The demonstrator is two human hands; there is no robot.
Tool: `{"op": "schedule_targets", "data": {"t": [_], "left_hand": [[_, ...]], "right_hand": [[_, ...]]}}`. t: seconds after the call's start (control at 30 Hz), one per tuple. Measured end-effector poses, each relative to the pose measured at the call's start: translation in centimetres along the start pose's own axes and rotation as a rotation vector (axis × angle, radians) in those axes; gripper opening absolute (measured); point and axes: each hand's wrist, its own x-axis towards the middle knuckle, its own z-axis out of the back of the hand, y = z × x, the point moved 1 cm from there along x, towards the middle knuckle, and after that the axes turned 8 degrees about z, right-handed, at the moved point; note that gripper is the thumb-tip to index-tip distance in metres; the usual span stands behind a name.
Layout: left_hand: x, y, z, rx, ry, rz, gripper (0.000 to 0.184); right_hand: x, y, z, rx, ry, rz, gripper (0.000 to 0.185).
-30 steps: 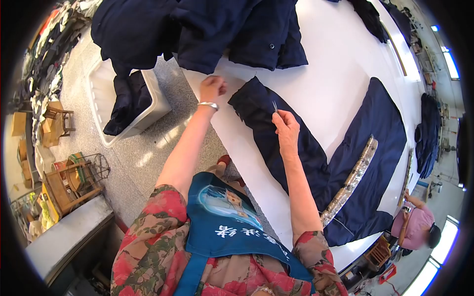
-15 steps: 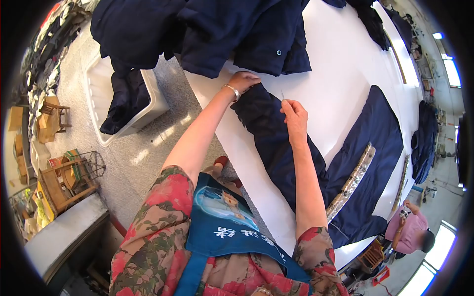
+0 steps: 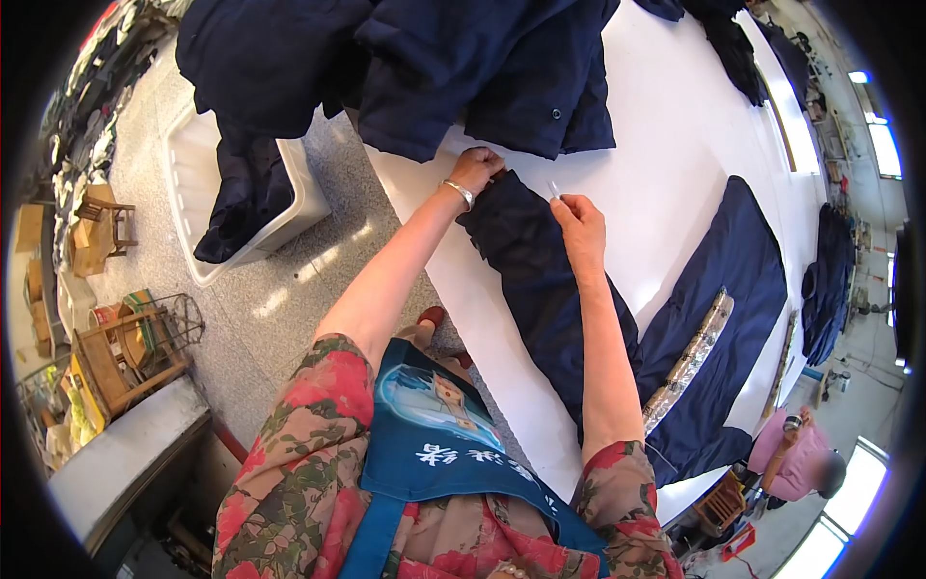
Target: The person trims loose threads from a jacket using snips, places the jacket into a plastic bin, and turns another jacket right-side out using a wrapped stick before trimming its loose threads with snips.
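Hands point(image 3: 477, 172) — at navy garment point(image 3: 526, 246)

A white table point(image 3: 666, 125) bears a spread navy garment point(image 3: 521, 256) and, farther off, a navy heap point(image 3: 289, 63) overhanging one edge. The speckled floor point(image 3: 289, 304) carries a white bin point(image 3: 311, 198).

White Chinese characters point(image 3: 438, 454) run in a row across the blue apron point(image 3: 395, 475), nearer the body than the left hand point(image 3: 477, 171) and the right hand point(image 3: 582, 232). The two toward the left hand's side show most clearly, yet cannot be read with certainty; those toward the right hand's side are foreshortened and partly lost along the apron's edge.
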Motion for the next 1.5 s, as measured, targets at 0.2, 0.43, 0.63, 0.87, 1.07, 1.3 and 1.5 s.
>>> {"op": "schedule_targets", "data": {"t": [0.2, 0.43, 0.63, 0.87, 1.07, 1.3, 1.5], "left_hand": [[-2.1, 0.4, -1.2, -0.005, -0.165, -0.144, 0.014], [-5.4, 1.0, -3.9, -0.140, -0.269, -0.115, 0.014], [-7.8, 1.3, -7.0, -0.357, -0.155, -0.034, 0.012], [-7.5, 0.6, -7.5, 0.072, -0.190, -0.350, 0.008], [-7.7, -1.7, -7.2, -0.053, 0.150, -0.095, 0.012], [-6.6, 0.5, -7.6, -0.205, 0.251, 0.062, 0.013], [-6.6, 1.3, -7.4, -0.224, 0.237, 0.086, 0.014]], "right_hand": [[1.5, 5.9, 0.7, -0.200, 0.174, 0.063, 0.037], [0.0, 5.3, -1.0, -0.142, 0.115, -0.008, 0.044], [-2.3, 4.6, -0.9, -0.288, -0.004, 0.094, 0.046], [-1.1, 0.4, 0.7, 0.098, -0.043, -0.069, 0.033], [-1.9, -2.1, 2.1, 0.890, -0.022, -0.403, 0.024], [-2.2, -3.7, 2.7, 0.879, 0.005, -0.424, 0.018], [-2.1, -0.9, 5.2, -0.087, 0.024, 0.039, 0.025]]}}
